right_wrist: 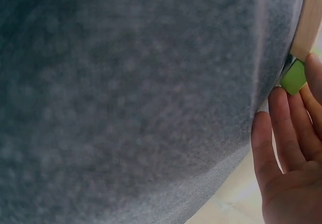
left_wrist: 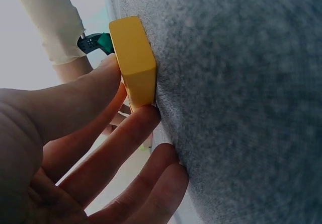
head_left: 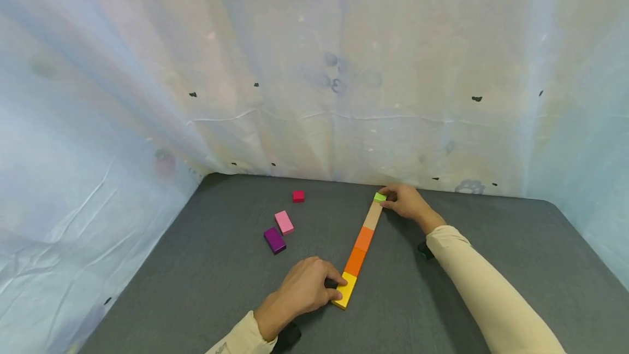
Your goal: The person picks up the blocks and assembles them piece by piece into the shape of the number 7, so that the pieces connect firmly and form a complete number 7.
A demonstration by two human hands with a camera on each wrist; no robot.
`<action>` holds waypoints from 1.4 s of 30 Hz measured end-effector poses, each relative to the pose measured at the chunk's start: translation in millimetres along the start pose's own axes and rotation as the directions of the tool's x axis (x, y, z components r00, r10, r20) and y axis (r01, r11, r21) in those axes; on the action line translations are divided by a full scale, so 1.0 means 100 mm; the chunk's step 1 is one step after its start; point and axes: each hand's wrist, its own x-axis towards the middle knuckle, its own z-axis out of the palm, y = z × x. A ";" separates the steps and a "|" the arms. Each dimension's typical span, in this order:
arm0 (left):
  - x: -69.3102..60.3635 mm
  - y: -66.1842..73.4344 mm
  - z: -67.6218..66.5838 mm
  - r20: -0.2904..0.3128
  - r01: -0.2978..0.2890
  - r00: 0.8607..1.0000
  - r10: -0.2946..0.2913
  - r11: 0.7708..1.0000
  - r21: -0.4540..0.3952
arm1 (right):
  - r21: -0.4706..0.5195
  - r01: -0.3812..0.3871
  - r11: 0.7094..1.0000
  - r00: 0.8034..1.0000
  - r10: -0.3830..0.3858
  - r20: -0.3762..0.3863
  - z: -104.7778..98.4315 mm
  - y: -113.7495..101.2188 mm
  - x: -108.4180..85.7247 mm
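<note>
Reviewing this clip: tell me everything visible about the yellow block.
The yellow block is a plain, smooth cuboid, longer than wide, with slightly rounded edges; whether it is painted wood or plastic, I can't tell. It lies flat on the gray surface, forming the end of the row nearest the wearer. Its far end meets an orange block, with no gap visible in the head view. The left hand holds it with thumb and fingers, partly covering it. No damage shows.

Pink block point(head_left: 284, 223) and block row point(head_left: 361, 241) flank passable room.
</note>
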 end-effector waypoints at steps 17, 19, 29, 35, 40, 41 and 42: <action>0.02 0.01 0.01 -0.009 -0.018 1.000 0.018 1.000 -0.003 | 0.002 -0.041 0.999 0.999 0.041 0.030 -0.06 -0.02 -0.02; 0.03 0.01 0.01 -0.013 -0.023 1.000 0.023 1.000 -0.007 | 0.002 -0.041 0.999 0.999 0.041 0.031 -0.06 -0.02 -0.02; 0.02 -0.03 0.01 -0.008 -0.010 1.000 0.010 1.000 -0.007 | 0.019 -0.045 0.999 0.998 0.044 0.040 -0.01 -0.03 -0.01; 0.03 -0.03 0.01 -0.006 -0.004 1.000 0.004 1.000 -0.001 | 0.032 -0.041 0.999 0.999 0.040 0.020 -0.03 -0.05 -0.03; 0.03 -0.03 0.01 0.011 0.008 1.000 -0.008 1.000 -0.001 | 0.048 -0.045 0.998 0.999 0.044 0.029 -0.03 -0.02 -0.02; 0.02 -0.03 0.01 0.014 0.009 1.000 -0.009 1.000 -0.003 | 0.051 -0.047 0.998 0.998 0.045 0.032 -0.03 -0.01 -0.02; 0.02 -0.02 0.00 0.015 0.007 1.000 -0.007 1.000 -0.005 | 0.051 -0.047 0.998 0.998 0.046 0.033 -0.03 -0.01 -0.02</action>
